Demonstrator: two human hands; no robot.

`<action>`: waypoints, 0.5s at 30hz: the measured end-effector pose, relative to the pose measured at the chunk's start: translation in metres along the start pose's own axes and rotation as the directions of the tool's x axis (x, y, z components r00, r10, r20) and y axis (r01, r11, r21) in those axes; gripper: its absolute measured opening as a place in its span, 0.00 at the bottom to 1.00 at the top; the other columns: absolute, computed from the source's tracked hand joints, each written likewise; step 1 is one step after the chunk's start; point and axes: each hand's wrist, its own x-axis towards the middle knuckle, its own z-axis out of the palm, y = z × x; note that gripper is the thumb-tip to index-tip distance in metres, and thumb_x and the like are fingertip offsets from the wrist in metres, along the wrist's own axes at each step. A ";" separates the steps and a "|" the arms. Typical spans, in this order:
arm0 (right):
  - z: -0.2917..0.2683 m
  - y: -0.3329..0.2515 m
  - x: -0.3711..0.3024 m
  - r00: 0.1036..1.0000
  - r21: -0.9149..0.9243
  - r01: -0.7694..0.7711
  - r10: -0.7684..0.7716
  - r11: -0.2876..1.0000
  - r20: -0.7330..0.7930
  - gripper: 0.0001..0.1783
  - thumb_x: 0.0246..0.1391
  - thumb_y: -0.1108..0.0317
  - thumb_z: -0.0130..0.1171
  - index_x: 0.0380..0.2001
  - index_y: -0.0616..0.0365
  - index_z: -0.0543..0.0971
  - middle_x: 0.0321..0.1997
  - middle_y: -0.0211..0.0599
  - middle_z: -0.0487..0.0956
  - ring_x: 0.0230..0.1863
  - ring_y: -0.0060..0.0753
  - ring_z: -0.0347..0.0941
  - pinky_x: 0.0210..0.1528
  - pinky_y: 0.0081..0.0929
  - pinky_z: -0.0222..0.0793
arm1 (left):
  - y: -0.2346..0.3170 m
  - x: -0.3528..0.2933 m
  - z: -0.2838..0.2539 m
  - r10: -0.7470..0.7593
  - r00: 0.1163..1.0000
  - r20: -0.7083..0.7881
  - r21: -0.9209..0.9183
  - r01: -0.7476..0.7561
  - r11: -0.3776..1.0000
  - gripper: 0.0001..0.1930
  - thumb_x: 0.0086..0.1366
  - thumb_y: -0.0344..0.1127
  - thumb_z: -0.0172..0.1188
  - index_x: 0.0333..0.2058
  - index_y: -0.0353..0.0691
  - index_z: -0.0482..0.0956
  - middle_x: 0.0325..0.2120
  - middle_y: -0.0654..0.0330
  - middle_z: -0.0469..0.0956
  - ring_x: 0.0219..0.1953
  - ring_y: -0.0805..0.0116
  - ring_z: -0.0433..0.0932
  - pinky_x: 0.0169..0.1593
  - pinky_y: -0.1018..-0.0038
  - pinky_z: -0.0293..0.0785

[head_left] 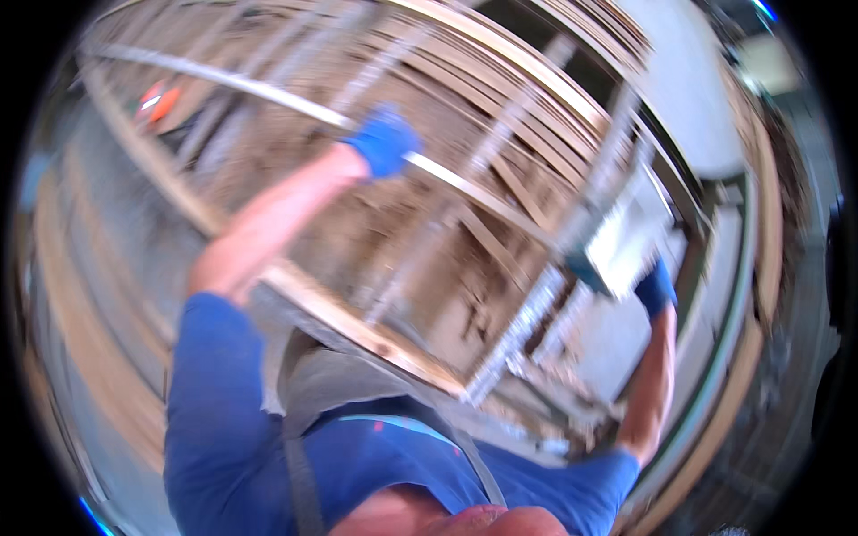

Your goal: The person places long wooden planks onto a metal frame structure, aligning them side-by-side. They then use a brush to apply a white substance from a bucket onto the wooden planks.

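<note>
My left hand (384,141), in a blue glove, is closed round a long, narrow, pale strip (483,198) that runs from the far left toward the right. My right hand (657,288), also in a blue glove, is at the lower right edge of a pale, shiny, box-shaped thing (626,234) and seems to grip it. Motion blurs this thing, so its kind is unclear, and most of the right fingers are hidden. The strip's right end comes close to the box-shaped thing; I cannot tell whether they touch.
Before me lies a frame with a wooden front rail (357,332) and several metal crossbars (514,125). Stacked wooden slats (500,76) lie at its far side, with loose wood pieces (518,192) lower inside. An orange thing (161,103) is at far left. A grey panel (688,80) stands far right.
</note>
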 end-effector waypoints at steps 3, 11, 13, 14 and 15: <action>0.004 -0.061 0.052 0.996 0.356 -0.092 0.093 0.930 0.016 0.17 0.52 0.65 0.61 0.45 0.59 0.79 0.45 0.47 0.82 0.49 0.48 0.78 0.49 0.42 0.73 | 0.000 -0.015 0.006 -0.040 0.994 0.106 0.068 0.033 0.997 0.05 0.49 0.39 0.59 0.18 0.51 0.80 0.18 0.57 0.79 0.24 0.57 0.78 0.37 0.61 0.68; 0.015 -0.155 0.120 0.985 0.392 -0.160 0.170 0.906 0.011 0.16 0.45 0.69 0.63 0.39 0.65 0.80 0.41 0.61 0.81 0.45 0.62 0.77 0.44 0.49 0.73 | 0.021 -0.036 0.015 -0.218 0.974 0.067 0.126 0.209 0.970 0.04 0.49 0.38 0.61 0.22 0.53 0.84 0.22 0.62 0.82 0.32 0.59 0.81 0.44 0.59 0.69; 0.024 -0.164 0.144 0.978 0.192 -0.196 0.176 0.962 0.115 0.21 0.52 0.64 0.63 0.48 0.62 0.78 0.44 0.47 0.83 0.48 0.45 0.80 0.46 0.38 0.75 | 0.019 -0.042 -0.005 -0.226 0.967 0.119 -0.059 0.234 0.970 0.05 0.49 0.41 0.61 0.24 0.53 0.85 0.22 0.62 0.82 0.33 0.59 0.82 0.46 0.58 0.67; 0.019 -0.187 0.157 0.975 0.163 -0.209 0.193 0.964 0.112 0.21 0.52 0.64 0.64 0.48 0.62 0.78 0.43 0.47 0.84 0.47 0.46 0.80 0.45 0.38 0.75 | 0.017 -0.051 -0.045 -0.219 0.923 0.316 -0.076 0.254 0.964 0.14 0.55 0.46 0.60 0.37 0.48 0.84 0.35 0.58 0.83 0.42 0.62 0.80 0.48 0.59 0.66; 0.008 -0.223 0.186 0.969 0.295 -0.227 0.184 0.928 0.166 0.24 0.51 0.62 0.65 0.50 0.62 0.77 0.46 0.49 0.83 0.49 0.47 0.80 0.46 0.38 0.75 | 0.000 -0.076 -0.043 -0.281 0.925 0.257 -0.020 0.295 0.955 0.19 0.57 0.48 0.59 0.44 0.45 0.80 0.44 0.55 0.80 0.48 0.64 0.77 0.50 0.58 0.66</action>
